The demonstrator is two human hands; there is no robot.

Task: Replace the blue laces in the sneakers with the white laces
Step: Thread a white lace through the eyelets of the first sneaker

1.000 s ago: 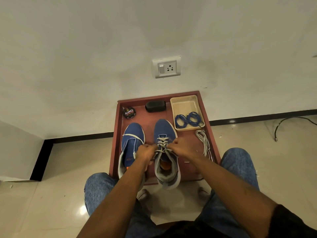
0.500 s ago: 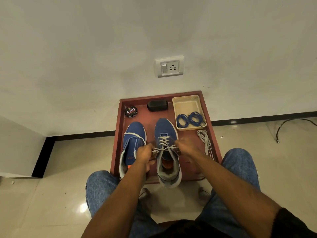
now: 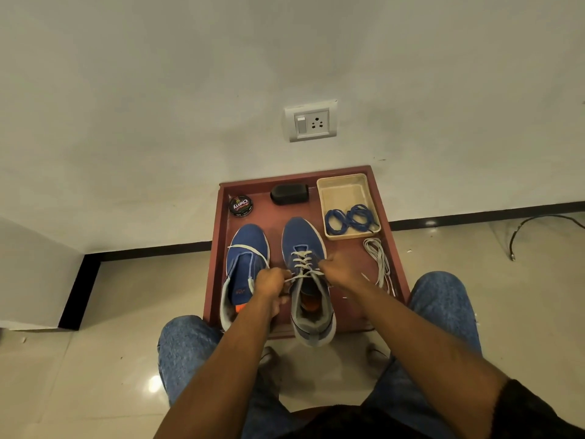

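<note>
We see the left hand (image 3: 269, 282) and right hand (image 3: 340, 269) closed, apparently each pinching an end of the white lace (image 3: 302, 264) drawn sideways across the right sneaker (image 3: 305, 277), whose length runs heel-near to toe-far on the tray (image 3: 392, 248), free room either side, blue laces (image 3: 349, 218) beyond.

Blue sneakers (image 3: 304, 242) (one white-laced), blue laces (image 3: 349, 218), red-brown tray (image 3: 384, 213).

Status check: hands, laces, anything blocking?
Left hand and right hand each grip an end of the white lace on the right sneaker. Blue laces in the beige tray. Nothing blocking.
</note>
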